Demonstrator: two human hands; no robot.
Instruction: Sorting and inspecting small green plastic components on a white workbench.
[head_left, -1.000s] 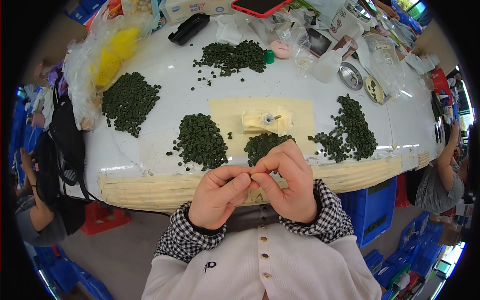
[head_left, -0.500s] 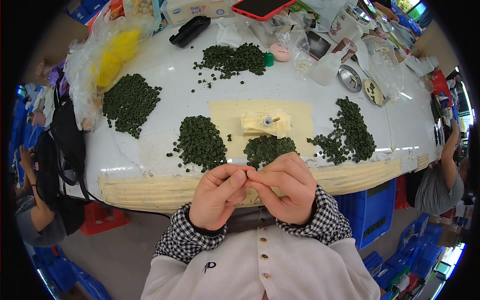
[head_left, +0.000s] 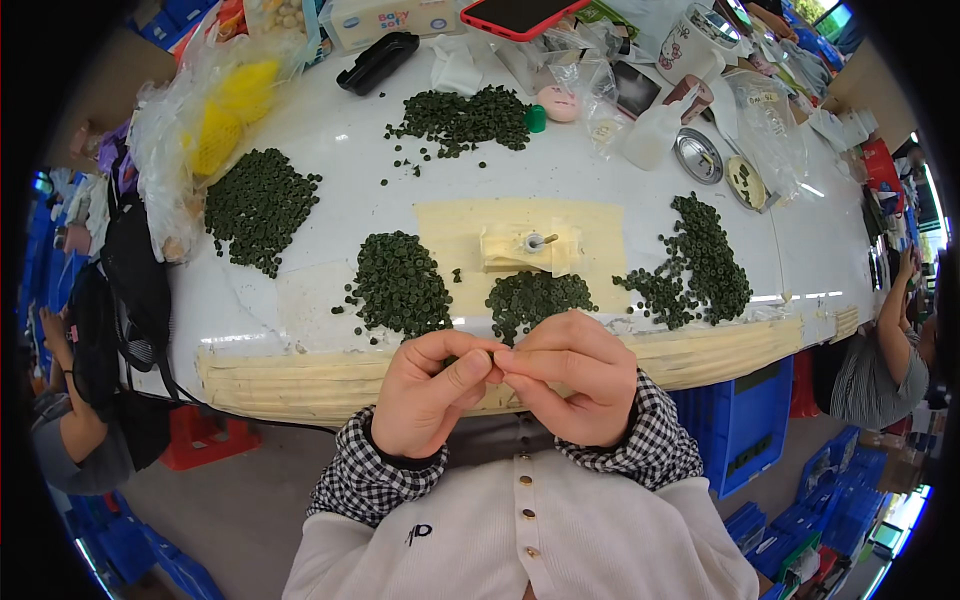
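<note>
Just above the table's near edge, my left hand [head_left: 428,392] and my right hand [head_left: 582,378] meet at the fingertips. Both are closed in a pinch around a small dark green piece [head_left: 491,355], mostly hidden by the fingers. Behind them lie heaps of small round dark green pieces: a left heap [head_left: 403,285], a middle heap [head_left: 540,300] and a right heap [head_left: 712,262]. Beyond the middle heap, a tape-wrapped block [head_left: 505,250] with a small upright fitting and a thin peg [head_left: 545,240] is fixed on a patch of masking tape [head_left: 450,225].
More green pieces form a far-left heap [head_left: 260,205] and a far heap [head_left: 465,120]. At the back are a black case [head_left: 378,62], a red-edged phone [head_left: 520,15], a mug [head_left: 690,50], a squeeze bottle [head_left: 650,140] and round lids [head_left: 698,156]. Tape covers the near edge [head_left: 290,385].
My thumbs and fingertips have shifted slightly, and a little more of the dark piece shows between them. The heaps and other table items look the same.
</note>
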